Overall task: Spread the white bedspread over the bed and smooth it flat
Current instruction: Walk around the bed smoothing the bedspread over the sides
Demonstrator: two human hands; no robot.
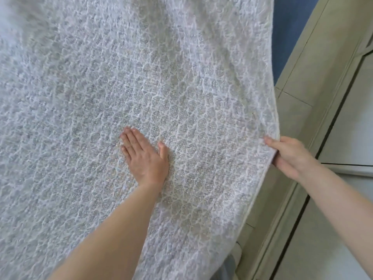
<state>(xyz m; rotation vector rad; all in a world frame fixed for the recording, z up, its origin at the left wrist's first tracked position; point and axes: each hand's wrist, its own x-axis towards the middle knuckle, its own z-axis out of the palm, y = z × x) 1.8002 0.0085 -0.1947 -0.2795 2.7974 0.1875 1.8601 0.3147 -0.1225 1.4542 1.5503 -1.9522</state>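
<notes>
The white bedspread (141, 77), quilted in a raised scale-like pattern, covers nearly the whole bed and fills most of the view. My left hand (144, 154) lies flat on it, palm down, fingers together and pointing up-left. At the cloth's right edge my right hand (288, 154) pinches the hem, thumb on top and fingers underneath, where the edge hangs off the side of the bed. Soft folds run down the fabric near that edge. The mattress is hidden under the spread.
Beige floor tiles (323, 57) run along the right of the bed. A pale panel with dark seams (347, 138) stands at the far right. A strip of blue (290, 27) shows at the top beside the bedspread's edge.
</notes>
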